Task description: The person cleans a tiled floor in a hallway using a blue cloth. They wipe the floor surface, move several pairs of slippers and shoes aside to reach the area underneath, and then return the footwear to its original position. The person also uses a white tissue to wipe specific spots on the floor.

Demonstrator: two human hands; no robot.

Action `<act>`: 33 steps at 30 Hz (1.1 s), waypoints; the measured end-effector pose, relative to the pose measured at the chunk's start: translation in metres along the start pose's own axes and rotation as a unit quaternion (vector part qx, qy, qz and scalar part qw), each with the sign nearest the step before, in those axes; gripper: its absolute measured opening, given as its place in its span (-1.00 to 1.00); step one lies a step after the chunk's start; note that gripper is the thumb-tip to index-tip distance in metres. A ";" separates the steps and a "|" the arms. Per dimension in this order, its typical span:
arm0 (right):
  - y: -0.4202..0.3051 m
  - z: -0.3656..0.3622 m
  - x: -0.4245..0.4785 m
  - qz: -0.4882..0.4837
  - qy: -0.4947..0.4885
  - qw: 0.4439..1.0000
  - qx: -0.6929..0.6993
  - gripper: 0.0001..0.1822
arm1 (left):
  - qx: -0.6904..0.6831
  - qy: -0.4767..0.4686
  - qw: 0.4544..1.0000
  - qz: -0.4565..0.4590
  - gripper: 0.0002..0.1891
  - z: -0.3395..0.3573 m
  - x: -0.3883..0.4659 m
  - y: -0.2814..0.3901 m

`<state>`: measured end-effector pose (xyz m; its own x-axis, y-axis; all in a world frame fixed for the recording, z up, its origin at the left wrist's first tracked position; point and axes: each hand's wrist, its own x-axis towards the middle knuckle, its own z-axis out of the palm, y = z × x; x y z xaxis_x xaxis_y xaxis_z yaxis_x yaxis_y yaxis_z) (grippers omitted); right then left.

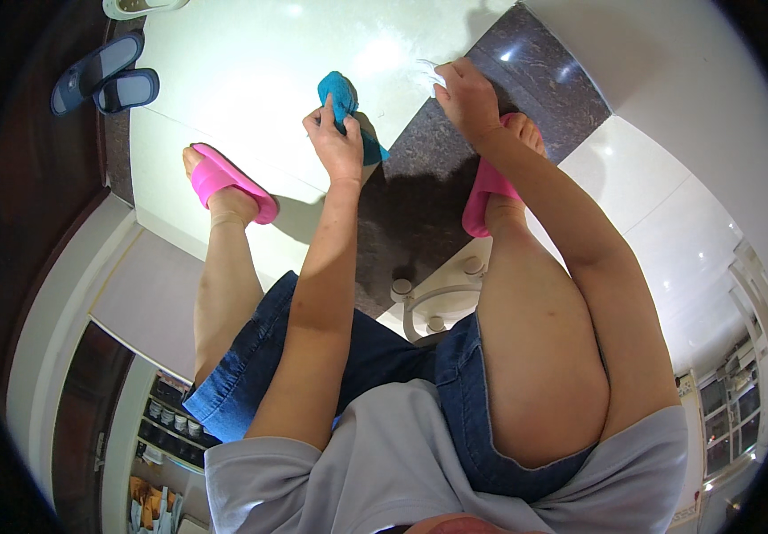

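My left hand (336, 143) grips a bunched teal cloth (337, 92) over the pale floor tile. One finger reaches along the cloth's thick end, and its loose end (374, 149) comes out below the palm. Over the border of the dark stone strip (417, 150), my right hand (469, 97) pinches a thin, crumpled white piece (433, 77), which cannot be told as tissue or plastic. The two hands are apart, on either side of the tile's edge. Just below the right hand is my foot in a pink slide (487, 180).
Another pink slide (237, 187) is on my left foot. Dark blue slippers (126, 90) lie near the dark door (36, 153), beside a white shoe (137, 7). A seat base with casters (447, 294) is beneath me. A white wall (684, 73) rises at right.
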<state>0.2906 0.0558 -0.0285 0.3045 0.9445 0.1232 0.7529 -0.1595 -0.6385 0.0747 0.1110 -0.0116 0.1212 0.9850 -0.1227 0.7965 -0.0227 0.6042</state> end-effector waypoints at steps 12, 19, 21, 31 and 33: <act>-0.021 0.027 0.022 -0.073 -0.062 0.995 0.009 -0.83 | -0.003 -0.008 1.000 -0.005 -0.53 -0.001 -0.001 0.001; -0.005 -0.004 0.001 0.047 -0.011 0.999 0.013 -0.75 | 0.012 -0.004 1.000 -0.001 -0.53 -0.004 -0.002 0.004; -0.010 -0.001 -0.006 0.055 -0.026 0.998 0.025 -0.75 | -0.002 0.002 1.000 0.001 -0.53 -0.001 0.001 0.005; -0.040 0.028 0.014 0.017 -0.078 0.997 0.013 -0.73 | -0.004 0.009 1.000 0.011 -0.53 0.000 -0.001 0.001; -0.039 0.031 0.019 -0.017 -0.089 0.996 0.000 -0.74 | -0.005 0.001 1.000 0.003 -0.53 0.000 -0.002 0.001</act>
<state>0.2489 0.0885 -0.0248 0.1700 0.9854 0.0075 0.7610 -0.1265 -0.6363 0.0752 0.1095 -0.0112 0.1237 0.9853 -0.1178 0.7902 -0.0260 0.6123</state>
